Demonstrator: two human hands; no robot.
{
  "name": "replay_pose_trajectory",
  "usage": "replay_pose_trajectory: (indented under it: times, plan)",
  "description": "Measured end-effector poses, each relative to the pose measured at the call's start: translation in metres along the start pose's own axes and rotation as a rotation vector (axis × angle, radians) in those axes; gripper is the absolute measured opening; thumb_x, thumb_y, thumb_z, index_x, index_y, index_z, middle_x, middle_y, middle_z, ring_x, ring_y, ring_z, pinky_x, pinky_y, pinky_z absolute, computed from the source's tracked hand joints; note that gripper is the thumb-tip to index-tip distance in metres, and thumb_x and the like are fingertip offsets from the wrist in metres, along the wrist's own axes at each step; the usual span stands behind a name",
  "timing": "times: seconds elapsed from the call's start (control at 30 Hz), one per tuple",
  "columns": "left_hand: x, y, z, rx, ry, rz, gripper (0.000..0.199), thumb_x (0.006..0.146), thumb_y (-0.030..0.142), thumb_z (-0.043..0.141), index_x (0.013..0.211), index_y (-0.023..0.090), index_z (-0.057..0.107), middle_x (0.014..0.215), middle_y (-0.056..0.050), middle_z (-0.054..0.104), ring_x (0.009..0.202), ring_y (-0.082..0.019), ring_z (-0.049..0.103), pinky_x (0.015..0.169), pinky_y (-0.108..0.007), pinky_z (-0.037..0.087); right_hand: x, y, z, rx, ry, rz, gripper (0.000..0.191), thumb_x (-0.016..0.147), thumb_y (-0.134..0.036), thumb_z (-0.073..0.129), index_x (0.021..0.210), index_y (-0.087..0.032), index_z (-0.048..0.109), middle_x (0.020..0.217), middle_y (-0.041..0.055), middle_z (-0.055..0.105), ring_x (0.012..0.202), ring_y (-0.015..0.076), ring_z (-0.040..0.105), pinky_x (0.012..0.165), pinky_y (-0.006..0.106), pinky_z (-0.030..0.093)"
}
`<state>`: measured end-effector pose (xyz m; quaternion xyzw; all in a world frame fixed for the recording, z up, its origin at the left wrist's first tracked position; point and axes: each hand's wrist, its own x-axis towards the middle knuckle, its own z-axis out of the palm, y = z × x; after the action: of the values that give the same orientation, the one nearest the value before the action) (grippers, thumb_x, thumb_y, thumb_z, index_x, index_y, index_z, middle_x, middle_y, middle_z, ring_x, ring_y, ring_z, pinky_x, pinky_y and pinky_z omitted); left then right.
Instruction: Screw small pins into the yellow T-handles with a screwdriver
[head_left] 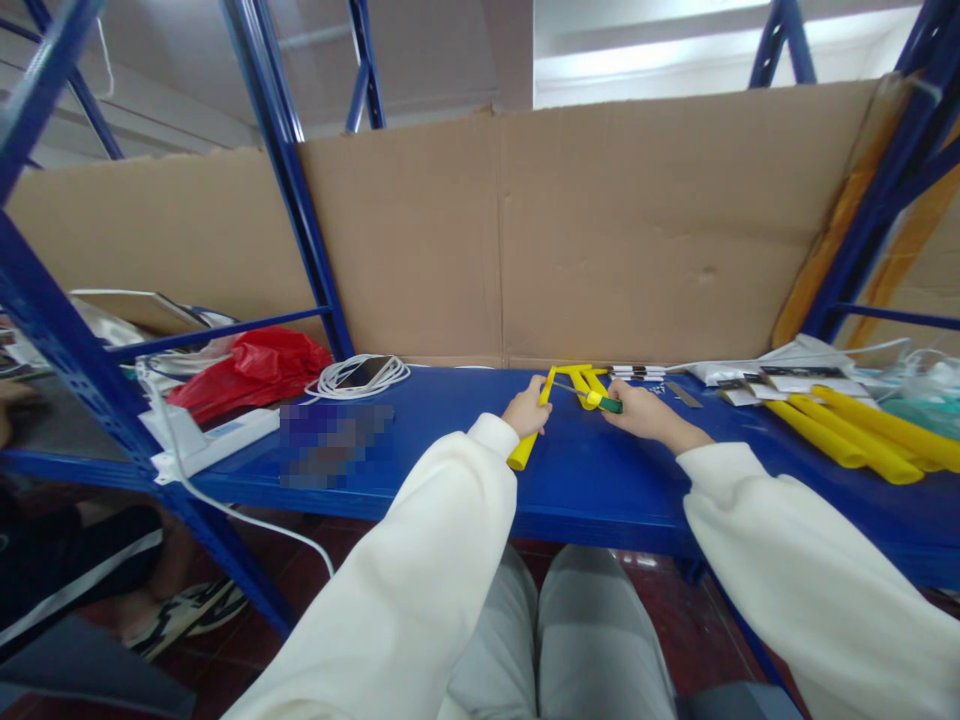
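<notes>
My left hand (pixel 525 408) is closed around a long yellow plastic piece (pixel 523 455), held tilted, its wider end pointing down toward me. Closed on the green and yellow handle of a screwdriver (pixel 606 403) is my right hand (pixel 634 408). The thin shaft runs left toward the yellow piece; whether its tip touches is too small to tell. Just behind the screwdriver are more yellow parts (pixel 581 378), and I cannot tell if they join the held piece. Black-and-white striped items (pixel 634 373) and a flat grey metal strip (pixel 684 396) lie beyond my right hand.
Several yellow tubes (pixel 862 435) lie at the right of the blue table (pixel 600 490), near white packets. At left are a coiled white cable (pixel 360 378), a red bag (pixel 255 370) and a white power strip (pixel 225 445). Cardboard (pixel 600 230) stands behind. Another person's leg (pixel 97 560) shows at lower left.
</notes>
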<state>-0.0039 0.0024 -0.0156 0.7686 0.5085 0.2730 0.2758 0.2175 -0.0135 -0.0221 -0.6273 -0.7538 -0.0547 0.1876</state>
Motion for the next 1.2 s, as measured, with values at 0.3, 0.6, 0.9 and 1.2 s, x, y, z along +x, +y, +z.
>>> replay_pose_trajectory:
  times: [0.3, 0.6, 0.9, 1.2]
  plan:
    - [0.000, -0.001, 0.000, 0.014, 0.000, 0.008, 0.043, 0.092, 0.013, 0.049, 0.134, 0.018, 0.040, 0.073, 0.003, 0.062, 0.051, -0.012, 0.060, 0.067, -0.025, 0.054, 0.000, -0.004, -0.004, 0.079, -0.033, -0.044, 0.010, 0.084, -0.020, 0.057, 0.091, -0.018, 0.064, 0.095, 0.0109, 0.075, 0.084, 0.0225, 0.069, 0.073, 0.026, 0.046]
    - [0.001, -0.001, 0.000, 0.008, 0.006, 0.009, 0.043, 0.091, 0.014, 0.051, 0.133, 0.020, 0.042, 0.073, 0.004, 0.064, 0.051, -0.012, 0.061, 0.072, -0.028, 0.057, 0.001, 0.004, 0.003, 0.036, 0.028, -0.030, 0.021, 0.082, -0.021, 0.061, 0.103, -0.019, 0.061, 0.086, 0.0080, 0.074, 0.070, 0.0207, 0.067, 0.062, 0.026, 0.043]
    - [-0.001, 0.001, -0.002, 0.024, 0.017, -0.004, 0.044, 0.091, 0.014, 0.051, 0.135, 0.019, 0.042, 0.066, 0.006, 0.060, 0.052, -0.013, 0.061, 0.072, -0.029, 0.057, 0.004, 0.009, 0.003, -0.002, -0.007, -0.059, 0.020, 0.081, -0.023, 0.062, 0.100, -0.019, 0.068, 0.097, 0.0100, 0.076, 0.083, 0.0232, 0.071, 0.072, 0.027, 0.048]
    - [0.000, 0.000, -0.001, 0.025, 0.010, 0.016, 0.044, 0.091, 0.014, 0.051, 0.134, 0.019, 0.043, 0.077, 0.002, 0.065, 0.051, -0.012, 0.061, 0.068, -0.026, 0.055, 0.002, 0.003, 0.000, -0.017, -0.057, -0.095, 0.023, 0.083, -0.030, 0.066, 0.102, -0.018, 0.070, 0.098, 0.0108, 0.077, 0.084, 0.0238, 0.071, 0.072, 0.028, 0.050]
